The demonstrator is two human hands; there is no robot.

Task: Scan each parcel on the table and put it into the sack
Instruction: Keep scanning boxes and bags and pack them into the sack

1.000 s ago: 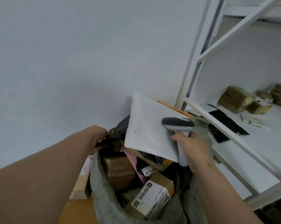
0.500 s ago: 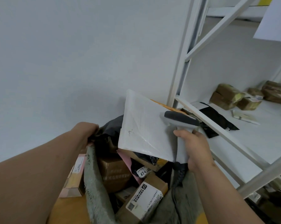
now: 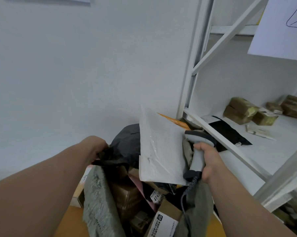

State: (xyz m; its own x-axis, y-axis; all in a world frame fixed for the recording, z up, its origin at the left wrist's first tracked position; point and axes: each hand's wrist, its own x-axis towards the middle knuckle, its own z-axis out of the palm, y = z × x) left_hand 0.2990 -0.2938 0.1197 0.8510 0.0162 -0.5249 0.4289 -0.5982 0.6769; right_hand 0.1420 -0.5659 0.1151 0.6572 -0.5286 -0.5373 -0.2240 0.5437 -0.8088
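A grey-green sack (image 3: pixel 99 202) stands open below me, stuffed with brown boxes, a pink mailer and a labelled carton (image 3: pixel 163 224). A flat white mailer (image 3: pixel 159 151) stands upright on top of the load, with a black plastic parcel (image 3: pixel 125 144) behind it. My left hand (image 3: pixel 96 147) grips that black parcel at the sack's far left rim; its fingers are hidden behind the plastic. My right hand (image 3: pixel 207 159) holds a grey barcode scanner (image 3: pixel 198 146) by the handle beside the white mailer's right edge, its coiled cable hanging down.
A white metal shelf rack (image 3: pixel 193 69) stands at right; its shelf carries several brown taped parcels (image 3: pixel 240 112) and a black mailer (image 3: pixel 228 132). A white wall rises behind the sack. An orange-brown tabletop (image 3: pixel 70 223) shows under the sack, with a box at the left.
The view has tilted up and swung left. The black parcel has risen higher behind the white mailer in my left hand's grip. My right hand with the scanner has barely moved.
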